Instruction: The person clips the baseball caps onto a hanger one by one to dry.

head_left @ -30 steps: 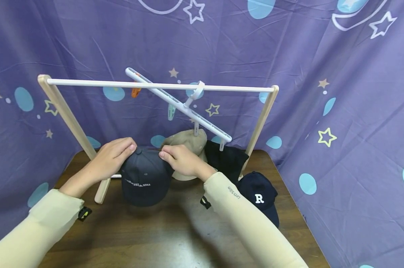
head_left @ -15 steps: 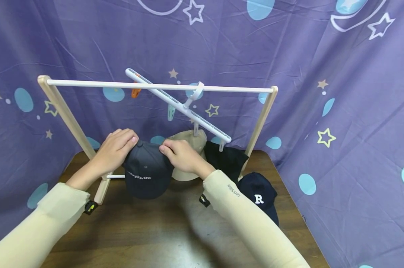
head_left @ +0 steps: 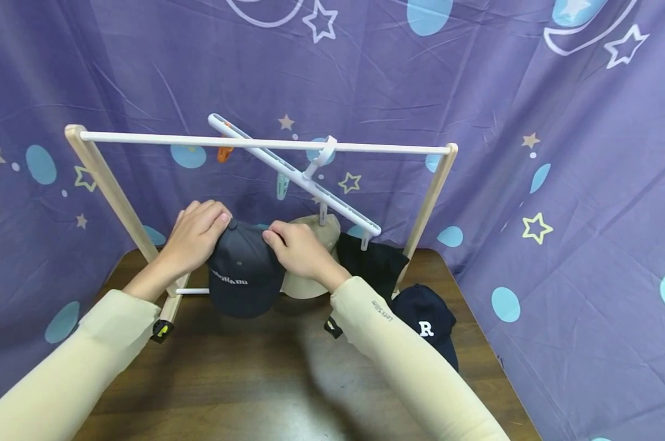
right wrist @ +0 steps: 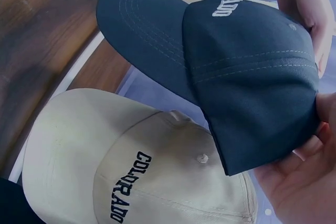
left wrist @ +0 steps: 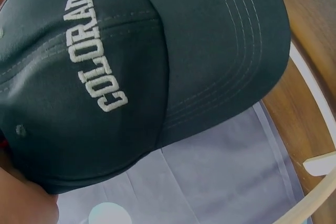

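A dark baseball cap (head_left: 243,275) with white COLORADO lettering hangs brim down between both hands. My left hand (head_left: 198,233) grips the top of its crown on the left, next to the button. On the other side my right hand (head_left: 301,251) pinches the crown between thumb and fingers. In the right wrist view the thumb and fingers of the right hand (right wrist: 304,177) close on the crown edge. Just behind the dark cap, a beige cap (head_left: 321,233), also lettered COLORADO, hangs from a clip of the white hanger (head_left: 288,168).
The hanger hooks over the white bar (head_left: 167,139) of a wooden rack (head_left: 111,190), slanting. An orange clip (head_left: 224,153) and a mint clip (head_left: 282,185) dangle from it unloaded. A black cloth item (head_left: 371,266) hangs at right; a navy R cap (head_left: 425,315) lies on the wooden table (head_left: 244,380).
Both hands have raised the dark cap and carried it slightly farther back, toward the rack. The hanger, the hung items and the navy cap stay put.
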Demonstrator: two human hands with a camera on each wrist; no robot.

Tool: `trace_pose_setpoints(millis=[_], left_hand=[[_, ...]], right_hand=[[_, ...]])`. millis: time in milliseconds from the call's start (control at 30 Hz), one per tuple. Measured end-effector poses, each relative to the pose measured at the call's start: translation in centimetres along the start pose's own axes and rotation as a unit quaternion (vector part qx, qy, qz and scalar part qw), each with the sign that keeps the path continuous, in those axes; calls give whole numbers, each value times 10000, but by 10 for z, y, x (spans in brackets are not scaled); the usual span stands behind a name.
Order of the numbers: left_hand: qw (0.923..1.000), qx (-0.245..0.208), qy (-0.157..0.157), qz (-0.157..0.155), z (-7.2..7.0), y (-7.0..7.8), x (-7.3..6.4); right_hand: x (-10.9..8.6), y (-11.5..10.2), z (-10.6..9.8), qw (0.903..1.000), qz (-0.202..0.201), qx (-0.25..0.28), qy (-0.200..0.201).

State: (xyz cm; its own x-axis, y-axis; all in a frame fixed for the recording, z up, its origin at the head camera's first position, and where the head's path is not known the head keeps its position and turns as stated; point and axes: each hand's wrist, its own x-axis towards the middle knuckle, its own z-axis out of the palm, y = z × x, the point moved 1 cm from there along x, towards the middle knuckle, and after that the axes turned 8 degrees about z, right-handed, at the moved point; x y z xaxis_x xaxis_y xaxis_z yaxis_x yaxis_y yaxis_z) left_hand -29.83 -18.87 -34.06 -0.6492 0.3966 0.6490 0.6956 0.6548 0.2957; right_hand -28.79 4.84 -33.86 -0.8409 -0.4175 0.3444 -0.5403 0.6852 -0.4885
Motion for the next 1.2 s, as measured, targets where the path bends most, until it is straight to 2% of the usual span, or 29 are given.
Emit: trace_pose_setpoints(millis=[333,767,900,1033,1200], left_hand=[[9995,-81,10,-292,2,0,7],[9992,-399,43,2,-3,4,9],[9992,-380,29,129,-5,6,9],[9995,-288,34,143,-7,5,7],[9996,-236,71,137,-9,3,5]], right_hand=[[2,-4,-2,9999,69,-45,100],[9,-8,-22,9995,207,-226,122],[14,-13,-33,9990,244,-264,264],[21,-18,-45,9985,93,-316,438],[31,-23,-56,9922,-221,-872,858]])
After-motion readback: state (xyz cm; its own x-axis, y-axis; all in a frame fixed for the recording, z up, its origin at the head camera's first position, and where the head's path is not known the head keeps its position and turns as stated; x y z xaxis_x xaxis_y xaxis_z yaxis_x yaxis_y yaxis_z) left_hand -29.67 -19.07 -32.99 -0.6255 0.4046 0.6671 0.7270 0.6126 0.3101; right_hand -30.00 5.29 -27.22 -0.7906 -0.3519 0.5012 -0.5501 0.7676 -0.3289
